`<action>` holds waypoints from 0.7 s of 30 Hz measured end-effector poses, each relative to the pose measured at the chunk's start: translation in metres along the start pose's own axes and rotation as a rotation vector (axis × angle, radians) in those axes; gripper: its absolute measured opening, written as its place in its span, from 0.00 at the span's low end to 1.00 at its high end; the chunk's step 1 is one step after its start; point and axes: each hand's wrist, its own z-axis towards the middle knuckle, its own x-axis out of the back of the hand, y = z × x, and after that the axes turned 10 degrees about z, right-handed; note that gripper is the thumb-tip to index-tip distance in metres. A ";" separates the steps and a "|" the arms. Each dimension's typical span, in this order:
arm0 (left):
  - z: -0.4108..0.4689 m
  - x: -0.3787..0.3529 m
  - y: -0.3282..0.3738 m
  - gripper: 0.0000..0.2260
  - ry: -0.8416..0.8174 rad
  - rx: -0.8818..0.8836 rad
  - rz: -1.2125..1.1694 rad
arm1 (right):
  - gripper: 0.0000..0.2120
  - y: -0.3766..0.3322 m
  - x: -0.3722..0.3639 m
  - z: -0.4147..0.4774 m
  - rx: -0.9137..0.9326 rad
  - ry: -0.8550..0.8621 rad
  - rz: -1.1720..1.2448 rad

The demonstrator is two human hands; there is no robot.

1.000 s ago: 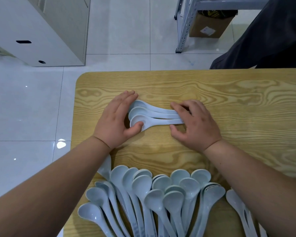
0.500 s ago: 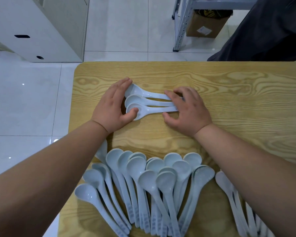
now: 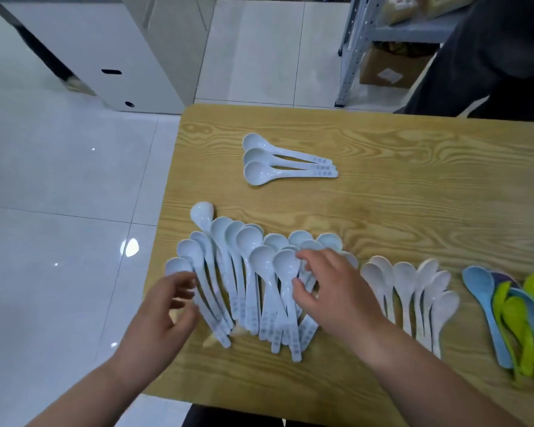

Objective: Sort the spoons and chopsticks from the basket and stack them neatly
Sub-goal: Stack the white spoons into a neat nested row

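Three aligned spoons [image 3: 287,160], released by both hands, are left on the far part of the table [image 3: 413,195], and the near loose pile [image 3: 247,272] is now touched by the right hand [image 3: 333,291], fingers spread and relaxed, and approached by the blurred left hand [image 3: 164,306], its grasp not discernible: a next batch is presumably begun.

1. A wood-grain worktop [image 3: 413,211] stands on a glossy white tiled floor [image 3: 59,180].
2. A white cabinet [image 3: 105,41] stands beyond its far left corner.
3. A grey metal rack [image 3: 350,57] shelters a cardboard box [image 3: 389,72].
4. A person in dark clothing [image 3: 490,57] stands far right.
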 end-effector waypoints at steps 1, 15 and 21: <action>-0.018 -0.010 -0.003 0.21 -0.013 0.064 -0.031 | 0.25 -0.001 -0.006 -0.011 -0.055 -0.078 -0.051; 0.073 -0.069 0.071 0.13 -0.073 -0.084 0.316 | 0.38 -0.023 -0.061 -0.033 -0.342 -0.233 -0.313; 0.065 -0.059 0.057 0.04 -0.043 -0.158 0.279 | 0.33 -0.027 -0.073 -0.045 -0.380 -0.156 -0.138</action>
